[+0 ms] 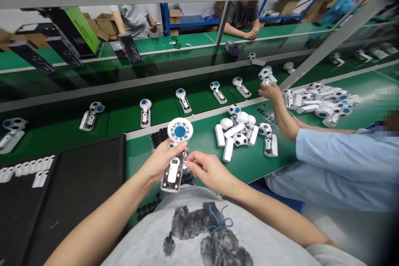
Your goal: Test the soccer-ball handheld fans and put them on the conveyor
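My left hand point(159, 158) is closed around the neck and upper body of a small handheld fan point(172, 174), its thumb across the front. The fan has a round white head with a blue centre and a clear body showing a dark circuit board and a white strip. At the fan's right edge, my right hand point(207, 169) is closed in a pinch. Something small and whitish shows at its fingertips, too small to name. Just right of my hands lies a pile of white fans point(238, 129), some with a black-and-white football pattern.
A conveyor belt point(118, 126) ahead carries several spaced fans. Left is a black tray point(84, 174), with white parts point(34, 168) beside it. Round black pads point(158, 136) lie on the bench. At right, a co-worker's hand point(270, 91) holds a fan near another pile point(321, 102).
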Available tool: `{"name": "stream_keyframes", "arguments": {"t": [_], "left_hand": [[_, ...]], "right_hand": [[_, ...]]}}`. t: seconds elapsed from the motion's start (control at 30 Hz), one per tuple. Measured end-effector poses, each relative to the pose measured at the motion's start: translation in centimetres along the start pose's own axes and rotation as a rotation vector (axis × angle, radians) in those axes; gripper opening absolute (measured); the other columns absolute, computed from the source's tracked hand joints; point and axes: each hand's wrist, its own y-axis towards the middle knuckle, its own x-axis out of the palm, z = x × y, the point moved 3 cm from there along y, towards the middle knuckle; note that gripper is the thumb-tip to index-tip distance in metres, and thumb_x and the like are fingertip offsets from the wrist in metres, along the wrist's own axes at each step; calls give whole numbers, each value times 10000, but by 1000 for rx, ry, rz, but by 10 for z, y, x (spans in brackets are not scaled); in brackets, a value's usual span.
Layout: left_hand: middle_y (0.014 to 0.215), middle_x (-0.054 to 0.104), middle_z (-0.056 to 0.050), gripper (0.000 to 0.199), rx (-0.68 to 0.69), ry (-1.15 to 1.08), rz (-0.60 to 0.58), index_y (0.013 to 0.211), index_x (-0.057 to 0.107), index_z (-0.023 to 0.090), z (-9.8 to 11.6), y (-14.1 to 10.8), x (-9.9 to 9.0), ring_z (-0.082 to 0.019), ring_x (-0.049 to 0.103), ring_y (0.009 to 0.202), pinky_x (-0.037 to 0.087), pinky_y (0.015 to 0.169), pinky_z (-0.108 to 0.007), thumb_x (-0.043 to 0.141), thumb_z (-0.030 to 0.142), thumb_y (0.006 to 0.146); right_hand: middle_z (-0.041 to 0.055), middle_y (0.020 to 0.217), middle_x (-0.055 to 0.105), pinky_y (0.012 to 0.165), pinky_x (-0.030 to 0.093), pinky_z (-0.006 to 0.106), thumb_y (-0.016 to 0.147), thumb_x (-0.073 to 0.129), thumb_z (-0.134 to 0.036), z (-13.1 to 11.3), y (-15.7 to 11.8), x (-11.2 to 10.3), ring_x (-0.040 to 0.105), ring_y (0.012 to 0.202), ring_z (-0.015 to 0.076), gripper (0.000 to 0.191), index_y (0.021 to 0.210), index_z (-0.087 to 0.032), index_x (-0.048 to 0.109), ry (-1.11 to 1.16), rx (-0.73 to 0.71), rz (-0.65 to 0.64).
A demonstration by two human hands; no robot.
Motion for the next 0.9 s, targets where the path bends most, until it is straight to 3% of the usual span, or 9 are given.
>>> {"name": "stream_keyframes", "arguments": {"t": [0.17, 0.5, 0.73, 0.9], "left_hand": [[685, 577, 3, 295, -52, 40, -21, 846, 517, 148, -6, -4, 6, -100, 546, 552, 432, 545, -225, 647, 373, 707], [645, 559, 16, 286, -73, -27, 20, 827, 525, 147, -16, -7, -5, -86, 519, 528, 398, 531, -208, 649, 374, 705], [659, 581, 4, 269, -51, 5, -77, 815, 566, 134, -9, -6, -26, -91, 527, 571, 403, 568, -208, 660, 357, 697], [665, 580, 0, 278, -48, 18, -137, 772, 573, 125, -4, -7, -25, -86, 514, 574, 404, 571, -209, 663, 373, 686]], "right_hand": [[-48, 558, 508, 555, 364, 222, 855, 434, -248, 9, -2, 3, 457, 521, 96, 150, 728, -187, 486, 48, 18, -53], [-47, 553, 481, 531, 347, 213, 843, 441, -250, 16, 5, 16, 427, 521, 93, 162, 710, -177, 499, 83, 66, -111], [-37, 588, 477, 504, 309, 211, 842, 451, -281, 9, 11, 22, 396, 527, 91, 186, 742, -161, 552, 3, 37, -172], [-2, 634, 556, 547, 365, 224, 858, 422, -312, 1, 20, 29, 471, 566, 113, 249, 804, -149, 604, -38, 26, -193]]}}
